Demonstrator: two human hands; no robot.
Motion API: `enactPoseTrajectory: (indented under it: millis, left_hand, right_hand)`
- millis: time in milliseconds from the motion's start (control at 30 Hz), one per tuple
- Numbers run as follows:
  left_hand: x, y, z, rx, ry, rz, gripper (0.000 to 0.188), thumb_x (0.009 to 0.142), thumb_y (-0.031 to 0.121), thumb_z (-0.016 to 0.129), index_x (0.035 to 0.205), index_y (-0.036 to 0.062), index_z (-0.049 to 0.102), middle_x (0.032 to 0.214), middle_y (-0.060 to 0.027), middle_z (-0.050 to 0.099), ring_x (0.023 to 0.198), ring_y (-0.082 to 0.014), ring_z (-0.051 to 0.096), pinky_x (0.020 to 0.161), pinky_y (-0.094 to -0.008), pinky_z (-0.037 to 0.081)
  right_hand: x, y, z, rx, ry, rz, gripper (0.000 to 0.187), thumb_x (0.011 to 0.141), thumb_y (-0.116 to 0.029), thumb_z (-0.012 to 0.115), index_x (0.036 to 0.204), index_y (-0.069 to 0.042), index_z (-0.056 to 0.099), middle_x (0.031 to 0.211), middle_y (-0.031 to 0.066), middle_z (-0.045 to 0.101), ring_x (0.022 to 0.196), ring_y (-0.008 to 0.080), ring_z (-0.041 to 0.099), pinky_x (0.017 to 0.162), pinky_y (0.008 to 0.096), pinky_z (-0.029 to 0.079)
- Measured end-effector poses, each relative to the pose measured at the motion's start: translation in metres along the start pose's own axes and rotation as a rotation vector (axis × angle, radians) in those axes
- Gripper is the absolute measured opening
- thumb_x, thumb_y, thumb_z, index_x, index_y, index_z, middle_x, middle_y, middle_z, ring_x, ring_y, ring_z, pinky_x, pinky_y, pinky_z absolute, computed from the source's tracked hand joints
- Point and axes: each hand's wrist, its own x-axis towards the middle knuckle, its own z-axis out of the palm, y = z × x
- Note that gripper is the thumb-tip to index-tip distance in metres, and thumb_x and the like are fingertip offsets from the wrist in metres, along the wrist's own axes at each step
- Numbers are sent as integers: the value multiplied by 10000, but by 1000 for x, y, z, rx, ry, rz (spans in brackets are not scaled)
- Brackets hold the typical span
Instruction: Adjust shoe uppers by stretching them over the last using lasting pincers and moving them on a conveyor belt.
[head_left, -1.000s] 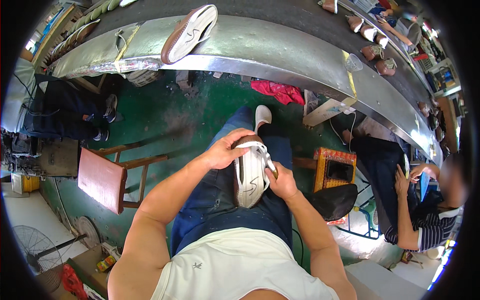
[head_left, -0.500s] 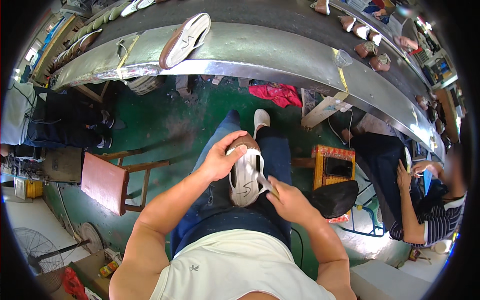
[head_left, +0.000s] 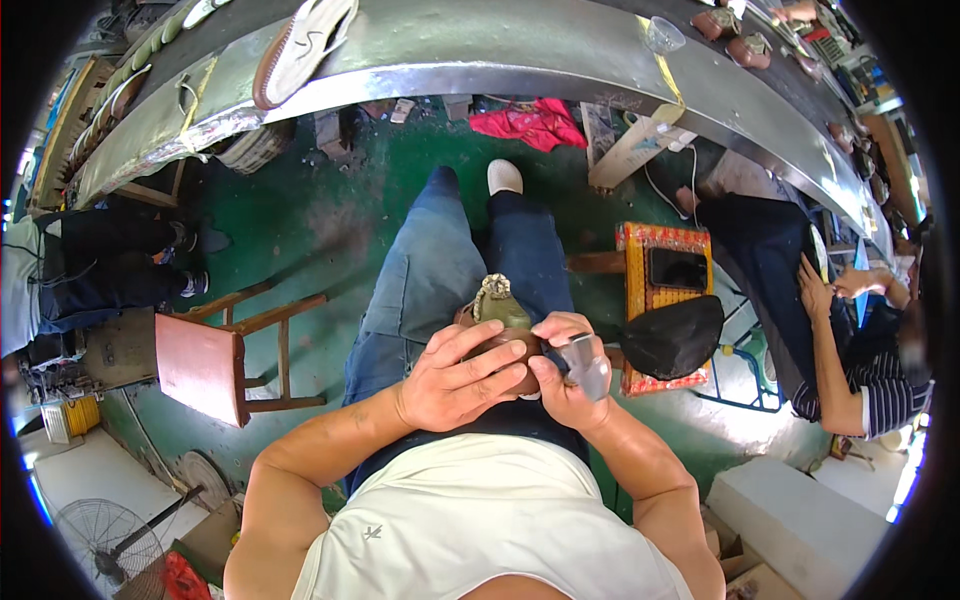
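Turned since a moment ago, sole side now down, brown shoe point(head_left: 497, 330) on the lap, gripped over its top by left hand point(head_left: 455, 378) (fingers curled round), small grey tool point(head_left: 585, 366) pinched in right hand point(head_left: 566, 380) beside it.

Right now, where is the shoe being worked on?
In the head view, centre: the shoe rests on the person's lap, under the left hand, with the right hand beside it.

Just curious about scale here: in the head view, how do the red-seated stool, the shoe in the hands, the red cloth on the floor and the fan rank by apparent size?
1. Stool
2. Fan, partly cut off at the picture's rim, so unsure
3. Red cloth and shoe look alike; the hands cover much of the shoe and it sits nearer the camera, so I won't rank them.
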Motion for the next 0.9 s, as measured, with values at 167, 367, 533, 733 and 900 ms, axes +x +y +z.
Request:
enactPoseTrajectory:
  millis: [167, 367, 533, 733, 900]
  left_hand:
    - [-1, 0, 0, 3, 5, 113, 360, 778, 159, 803, 1118, 58, 741, 1266, -93, 683, 1208, -328, 614, 884, -398, 516]
    - [4, 0, 5, -55, -5, 139, 359, 766, 114, 810, 1103, 27, 723, 1268, -130, 656, 1208, -350, 593, 881, -436, 529]
    - [5, -4, 7, -175, -18, -47, 602, 663, 104, 857, 1228, 38, 659, 1359, -200, 548, 1209, -378, 563, 985, -509, 460]
    - [6, -7, 3, -156, -66, -59, 680, 656, 136, 885, 1278, 56, 622, 1399, -227, 500, 1258, -415, 520, 1040, -540, 427]
    - [24, -22, 6, -348, -142, -141, 786, 673, 202, 923, 1334, 103, 508, 1470, -251, 366, 1338, -463, 439, 1102, -615, 356]
  right_hand:
    - [-8, -3, -3, -68, -36, -183, 453, 788, 36, 788, 1132, -73, 514, 1066, 158, 659, 912, 338, 657, 815, 432, 545]
    - [-10, 5, -6, -52, -68, -207, 384, 867, -34, 750, 1138, -75, 481, 1049, 147, 637, 877, 320, 637, 789, 423, 530]
    - [-8, 9, -7, -42, -87, -206, 367, 911, -91, 737, 1152, -73, 461, 1054, 146, 622, 876, 302, 626, 783, 405, 517]
    - [-5, 5, -3, 123, -89, 98, 388, 951, -136, 697, 1236, -36, 453, 1250, 201, 606, 1136, 376, 623, 970, 454, 501]
    - [-16, 17, 1, 161, -172, 321, 363, 1019, -198, 582, 1274, 2, 419, 1335, 224, 590, 1200, 318, 618, 1022, 394, 475]
